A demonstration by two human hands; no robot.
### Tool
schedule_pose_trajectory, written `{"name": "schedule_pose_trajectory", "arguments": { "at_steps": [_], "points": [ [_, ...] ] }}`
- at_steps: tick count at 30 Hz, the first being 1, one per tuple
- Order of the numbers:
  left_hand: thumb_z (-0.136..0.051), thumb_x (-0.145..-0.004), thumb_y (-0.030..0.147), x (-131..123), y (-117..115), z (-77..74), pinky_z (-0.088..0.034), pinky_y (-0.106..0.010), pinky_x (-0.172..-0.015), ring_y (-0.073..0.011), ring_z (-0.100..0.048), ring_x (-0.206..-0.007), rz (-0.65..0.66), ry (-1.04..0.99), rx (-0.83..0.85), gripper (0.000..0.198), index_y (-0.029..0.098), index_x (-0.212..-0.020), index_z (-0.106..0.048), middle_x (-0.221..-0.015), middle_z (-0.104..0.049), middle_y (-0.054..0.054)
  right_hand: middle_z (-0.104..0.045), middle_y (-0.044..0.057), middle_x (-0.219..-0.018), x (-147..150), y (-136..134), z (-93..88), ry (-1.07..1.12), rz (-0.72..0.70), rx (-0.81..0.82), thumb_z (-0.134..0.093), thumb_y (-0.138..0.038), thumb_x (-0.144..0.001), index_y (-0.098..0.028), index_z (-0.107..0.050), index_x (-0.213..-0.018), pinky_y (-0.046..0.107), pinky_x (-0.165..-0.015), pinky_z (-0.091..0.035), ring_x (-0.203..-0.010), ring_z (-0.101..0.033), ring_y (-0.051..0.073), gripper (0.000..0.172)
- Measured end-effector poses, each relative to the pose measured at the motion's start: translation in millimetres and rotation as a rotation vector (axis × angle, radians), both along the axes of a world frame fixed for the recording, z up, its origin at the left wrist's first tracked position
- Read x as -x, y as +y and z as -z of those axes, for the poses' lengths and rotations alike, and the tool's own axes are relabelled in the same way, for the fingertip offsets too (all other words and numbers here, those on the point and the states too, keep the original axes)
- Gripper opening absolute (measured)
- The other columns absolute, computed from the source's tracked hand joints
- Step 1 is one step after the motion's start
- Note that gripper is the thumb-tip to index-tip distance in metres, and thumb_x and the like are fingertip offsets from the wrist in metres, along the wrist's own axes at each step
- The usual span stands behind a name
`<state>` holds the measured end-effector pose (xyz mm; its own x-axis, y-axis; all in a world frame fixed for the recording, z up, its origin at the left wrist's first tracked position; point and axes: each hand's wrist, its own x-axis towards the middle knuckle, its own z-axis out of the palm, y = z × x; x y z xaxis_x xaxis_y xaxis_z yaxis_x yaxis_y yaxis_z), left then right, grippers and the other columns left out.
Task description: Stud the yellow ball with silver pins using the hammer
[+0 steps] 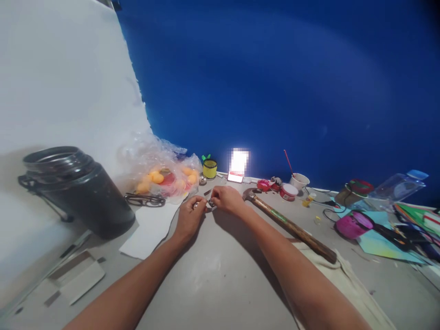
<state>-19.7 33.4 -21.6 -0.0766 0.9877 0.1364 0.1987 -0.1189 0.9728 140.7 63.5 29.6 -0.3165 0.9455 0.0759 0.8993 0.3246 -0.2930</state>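
Near the middle of the grey table (199,275), my left hand (191,215) and my right hand (226,200) are close together. Bent fingers of my left hand pinch a small shiny metal piece (195,206). Between the hands, my right fingertips grip another small dark metallic piece (211,202); its exact shape is too small to tell. Just beyond the hands lies a small round metal item (202,180). A hammer (292,225) with a wooden handle rests right of my right hand.
On the left stand a dark flask (89,197) and an open small box (77,275), with glasses (145,200) and white paper (149,229) nearby. Behind are a bag of orange balls (165,178) and a yellow tin (209,169). A paper cup (299,181), pink pouch (354,224) and cloth (338,279) lie right.
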Motion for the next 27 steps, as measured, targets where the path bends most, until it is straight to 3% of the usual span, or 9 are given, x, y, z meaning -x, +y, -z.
{"name": "schedule_pose_trajectory", "arguments": {
  "at_steps": [4, 7, 11, 14, 17, 23, 27],
  "points": [
    [-0.069, -0.078, 0.042, -3, -7, -8.4, -0.052, -0.029, -0.073, -0.0205, -0.067, -0.079, 0.026, 0.074, -0.093, 0.025, 0.020, -0.085, -0.077, -0.086, -0.076, -0.004, -0.079, 0.003, -0.096, -12, -22, -0.5, 0.228, -0.051, 0.040, -0.066, -0.020, -0.090, -0.021, -0.077, -0.097, 0.026, -0.074, -0.042, -0.087, -0.068, 0.018, 0.013],
    [-0.067, -0.079, 0.043, -7, -15, -11.4, -0.047, -0.027, -0.065, -0.0176, -0.061, -0.070, 0.123, 0.097, -0.062, 0.025, 0.020, -0.072, -0.073, -0.072, -0.070, -0.001, -0.078, 0.003, -0.092, -21, -43, 1.7, 0.293, -0.028, 0.036, -0.068, -0.018, -0.088, -0.020, -0.077, -0.093, 0.026, -0.072, -0.040, -0.083, -0.067, 0.017, 0.011],
    [-0.064, -0.081, 0.045, -13, -25, -9.4, -0.034, -0.024, -0.053, -0.0118, -0.046, -0.055, 0.305, 0.027, 0.083, 0.030, 0.018, -0.069, -0.067, -0.061, -0.059, 0.002, -0.075, 0.000, -0.081, -31, -65, 12.3, 0.468, 0.007, 0.053, -0.066, -0.017, -0.087, -0.019, -0.073, -0.083, 0.026, -0.068, -0.038, -0.075, -0.063, 0.016, 0.008],
    [-0.064, -0.081, 0.044, -16, -28, -6.1, -0.031, -0.024, -0.051, -0.0109, -0.042, -0.053, 0.361, 0.011, 0.125, 0.029, 0.018, -0.069, -0.066, -0.060, -0.057, 0.002, -0.073, 0.000, -0.080, -32, -73, 24.3, 0.605, 0.076, 0.042, -0.065, -0.017, -0.086, -0.018, -0.070, -0.082, 0.025, -0.069, -0.041, -0.074, -0.063, 0.015, 0.006],
    [-0.065, -0.080, 0.040, -18, -30, -5.7, -0.033, -0.024, -0.052, -0.0126, -0.046, -0.056, 0.349, 0.064, 0.095, 0.027, 0.018, -0.065, -0.066, -0.061, -0.059, 0.000, -0.072, 0.000, -0.078, -29, -79, 33.8, 0.658, 0.139, 0.024, -0.065, -0.016, -0.085, -0.018, -0.069, -0.081, 0.026, -0.069, -0.042, -0.073, -0.061, 0.015, 0.006],
    [-0.064, -0.077, 0.037, -20, -31, -12.3, -0.041, -0.026, -0.058, -0.0154, -0.054, -0.062, 0.321, 0.102, 0.056, 0.023, 0.019, -0.064, -0.067, -0.064, -0.064, -0.002, -0.071, 0.001, -0.076, -38, -75, 40.6, 0.691, 0.101, 0.038, -0.061, -0.018, -0.085, -0.018, -0.070, -0.080, 0.026, -0.071, -0.045, -0.072, -0.062, 0.016, 0.011],
    [-0.064, -0.077, 0.040, -18, -28, -13.0, -0.040, -0.025, -0.052, -0.0114, -0.047, -0.052, 0.192, 0.016, 0.092, 0.024, 0.018, -0.067, -0.066, -0.062, -0.061, 0.000, -0.072, 0.003, -0.080, -61, -59, 47.8, 0.612, 0.266, -0.043, -0.059, -0.019, -0.086, -0.016, -0.072, -0.086, 0.028, -0.074, -0.046, -0.075, -0.064, 0.017, 0.013]
  ]
}}
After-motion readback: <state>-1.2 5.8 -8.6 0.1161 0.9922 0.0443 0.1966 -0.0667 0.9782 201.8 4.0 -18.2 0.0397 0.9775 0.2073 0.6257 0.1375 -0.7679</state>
